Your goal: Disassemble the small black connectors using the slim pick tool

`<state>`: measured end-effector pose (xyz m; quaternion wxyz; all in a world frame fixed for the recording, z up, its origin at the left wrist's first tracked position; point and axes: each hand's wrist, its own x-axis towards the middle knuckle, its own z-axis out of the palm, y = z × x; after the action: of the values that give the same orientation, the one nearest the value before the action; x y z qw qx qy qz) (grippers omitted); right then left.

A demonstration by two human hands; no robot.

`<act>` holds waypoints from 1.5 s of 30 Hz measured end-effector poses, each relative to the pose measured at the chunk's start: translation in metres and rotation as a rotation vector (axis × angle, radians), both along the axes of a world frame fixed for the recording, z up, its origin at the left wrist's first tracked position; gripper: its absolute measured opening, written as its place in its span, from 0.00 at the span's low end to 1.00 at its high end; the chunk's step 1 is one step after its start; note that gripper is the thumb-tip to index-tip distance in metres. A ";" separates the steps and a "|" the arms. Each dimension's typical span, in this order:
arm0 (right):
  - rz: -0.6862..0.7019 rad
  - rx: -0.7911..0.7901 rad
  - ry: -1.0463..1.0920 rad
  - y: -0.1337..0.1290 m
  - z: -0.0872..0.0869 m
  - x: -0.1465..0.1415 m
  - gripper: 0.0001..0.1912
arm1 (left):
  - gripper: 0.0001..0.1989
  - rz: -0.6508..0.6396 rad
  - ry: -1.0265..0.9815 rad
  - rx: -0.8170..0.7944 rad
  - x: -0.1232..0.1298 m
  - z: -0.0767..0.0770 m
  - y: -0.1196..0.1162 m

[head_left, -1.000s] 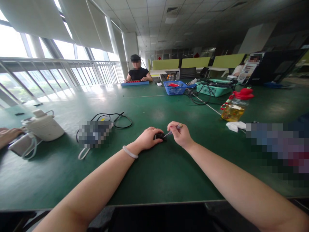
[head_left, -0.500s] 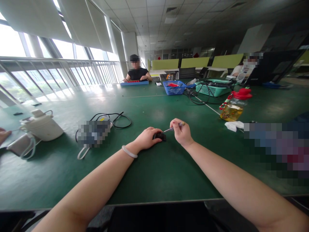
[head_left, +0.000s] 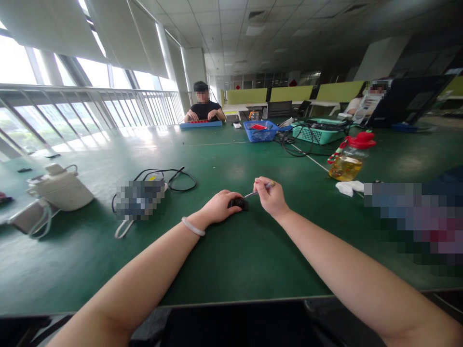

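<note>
Near the middle of the green table (head_left: 217,270), my left hand (head_left: 220,206) grips a small black object (head_left: 239,203) between thumb and fingers, resting it on the tabletop. A pale bracelet (head_left: 193,226) circles that wrist. My right hand (head_left: 270,196) is closed around the handle of a thin screwdriver-like tool (head_left: 252,194). The tool slants down to the left, and its metal tip is at the upper right edge of the black object. Whether the tip touches it is too small to tell.
Left are a pixelated device (head_left: 139,198) with a black cable and a white container (head_left: 63,188). Ahead stand a blue basket (head_left: 261,134), a green basket (head_left: 314,134) and a red-lidded bottle (head_left: 349,161). A person (head_left: 205,107) sits across the table behind a blue tray (head_left: 201,124).
My hands and the tool hold nearly the same pose. Across the table, the person's hands have shifted over the blue tray. The fingers at the far left edge have drawn back mostly out of view.
</note>
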<state>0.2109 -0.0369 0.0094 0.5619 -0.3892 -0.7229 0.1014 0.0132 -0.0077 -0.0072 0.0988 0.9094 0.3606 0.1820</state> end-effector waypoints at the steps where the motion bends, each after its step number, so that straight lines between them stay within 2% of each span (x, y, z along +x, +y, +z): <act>1: -0.002 -0.005 0.007 0.000 0.000 0.000 0.22 | 0.18 0.001 0.000 -0.001 0.000 0.000 0.000; 9: -0.056 -0.061 0.065 0.006 -0.004 0.003 0.23 | 0.18 0.014 0.006 -0.006 0.000 0.001 -0.001; 21: 0.030 -0.280 0.217 0.020 -0.010 0.009 0.27 | 0.19 0.008 0.005 -0.010 0.000 -0.001 0.001; 25: 0.045 -0.393 0.341 0.029 -0.015 0.012 0.27 | 0.19 0.008 0.006 -0.016 0.000 -0.001 0.001; 31: 0.099 -0.669 0.701 0.032 -0.018 0.009 0.22 | 0.19 0.014 -0.001 -0.032 0.000 0.000 0.000; 36: 0.105 -0.796 0.758 0.033 -0.020 0.011 0.22 | 0.18 0.016 -0.004 -0.039 0.000 0.001 -0.001; 41: 0.137 -0.856 0.788 0.034 -0.021 0.014 0.21 | 0.18 0.020 -0.009 -0.040 0.000 0.002 -0.001; 45: 0.158 -0.820 0.770 0.033 -0.018 0.014 0.23 | 0.18 0.017 -0.004 -0.033 0.000 0.001 0.000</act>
<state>0.2249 -0.0037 -0.0090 0.5784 -0.4551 -0.3945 0.5501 0.0130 -0.0081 -0.0061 0.1132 0.9042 0.3711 0.1787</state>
